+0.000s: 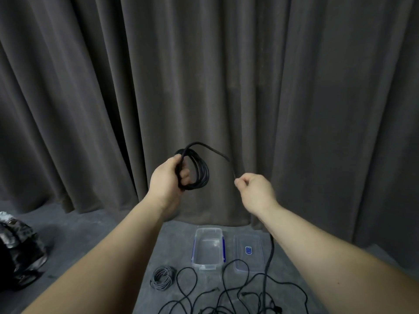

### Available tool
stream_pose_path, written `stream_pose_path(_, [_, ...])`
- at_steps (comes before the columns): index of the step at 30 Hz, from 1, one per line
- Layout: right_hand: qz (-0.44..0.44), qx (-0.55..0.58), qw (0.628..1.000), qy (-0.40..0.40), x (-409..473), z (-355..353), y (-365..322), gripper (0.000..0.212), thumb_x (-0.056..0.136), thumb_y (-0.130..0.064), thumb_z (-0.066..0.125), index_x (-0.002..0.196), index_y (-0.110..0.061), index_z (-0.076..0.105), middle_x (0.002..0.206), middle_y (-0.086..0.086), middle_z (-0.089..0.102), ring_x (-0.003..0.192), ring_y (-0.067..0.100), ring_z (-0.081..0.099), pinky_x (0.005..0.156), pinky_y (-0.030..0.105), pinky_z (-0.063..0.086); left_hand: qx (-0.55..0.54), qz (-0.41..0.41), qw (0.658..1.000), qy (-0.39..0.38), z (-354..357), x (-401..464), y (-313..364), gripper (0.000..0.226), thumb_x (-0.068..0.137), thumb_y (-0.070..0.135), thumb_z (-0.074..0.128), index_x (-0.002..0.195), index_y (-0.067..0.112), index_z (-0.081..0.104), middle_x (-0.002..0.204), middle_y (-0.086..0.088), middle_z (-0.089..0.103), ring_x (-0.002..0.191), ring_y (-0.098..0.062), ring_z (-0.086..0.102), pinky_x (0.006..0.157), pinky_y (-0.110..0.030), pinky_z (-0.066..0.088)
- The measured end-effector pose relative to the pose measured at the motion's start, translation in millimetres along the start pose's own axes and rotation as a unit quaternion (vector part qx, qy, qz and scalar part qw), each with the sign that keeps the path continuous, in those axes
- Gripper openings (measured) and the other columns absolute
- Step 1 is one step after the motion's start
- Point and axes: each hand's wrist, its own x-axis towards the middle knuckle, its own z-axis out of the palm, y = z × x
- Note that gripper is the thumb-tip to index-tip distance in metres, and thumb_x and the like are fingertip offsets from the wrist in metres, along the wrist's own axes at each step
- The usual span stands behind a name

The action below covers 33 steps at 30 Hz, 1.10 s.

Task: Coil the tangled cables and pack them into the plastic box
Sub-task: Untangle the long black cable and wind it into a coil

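Note:
My left hand (169,175) is raised in front of the curtain and grips a coil of black cable (200,171) made of several loops. A strand runs from the coil's top over to my right hand (254,189), which pinches it; the same cable (271,252) hangs below my right forearm down to the floor. On the floor lies a tangle of thin black cables (229,293). A grey coiled cable (162,277) rests left of the tangle. The clear plastic box (195,248) with blue clips stands open and empty beyond them.
The box's clear lid (256,261) with a blue label lies right of the box. A dark grey curtain (226,75) hangs right behind everything. A black and silvery bag (18,252) sits on the grey floor at the far left.

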Motion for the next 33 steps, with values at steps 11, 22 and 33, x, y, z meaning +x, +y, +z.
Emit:
stream_pose_path(11, [-0.225, -0.295, 0.911, -0.182, -27.2, -10.5, -32.9, 0.041, 0.097, -0.026, 0.037, 0.135, -0.028, 0.052, 0.134, 0.002, 0.053, 0.122, 0.027, 0.050, 0.092, 0.031, 0.043, 0.032, 0.061, 0.996, -0.048, -6.1, -2.9, -3.3, 0.023, 0.101, 0.011, 0.038, 0.079, 0.014, 0.045, 0.059, 0.003, 0.041, 0.054, -0.011, 0.035, 0.058, -0.023, 0.032])
stream_pose_path(22, [-0.287, -0.247, 0.890, -0.255, -41.3, -11.4, -52.7, 0.040, 0.094, -0.017, 0.039, 0.127, -0.014, 0.061, 0.105, -0.002, 0.050, 0.111, 0.022, 0.052, 0.093, 0.031, 0.044, 0.083, 0.070, 0.993, -0.053, -13.2, -6.5, -8.9, 0.027, 0.102, 0.011, 0.039, 0.076, 0.015, 0.042, 0.061, 0.002, 0.044, 0.057, -0.013, 0.038, 0.064, -0.027, 0.034])
stream_pose_path(33, [-0.289, 0.062, 0.949, -0.112, -19.7, -24.3, -68.1, 0.031, 0.075, -0.013, 0.078, 0.070, -0.029, 0.052, 0.063, -0.010, 0.059, 0.059, 0.000, 0.054, 0.060, 0.018, 0.046, 0.165, 0.058, 0.973, -0.153, -10.4, -21.8, -16.7, 0.020, 0.101, 0.023, 0.045, 0.091, 0.007, 0.052, 0.069, -0.007, 0.054, 0.068, -0.017, 0.050, 0.072, -0.034, 0.041])
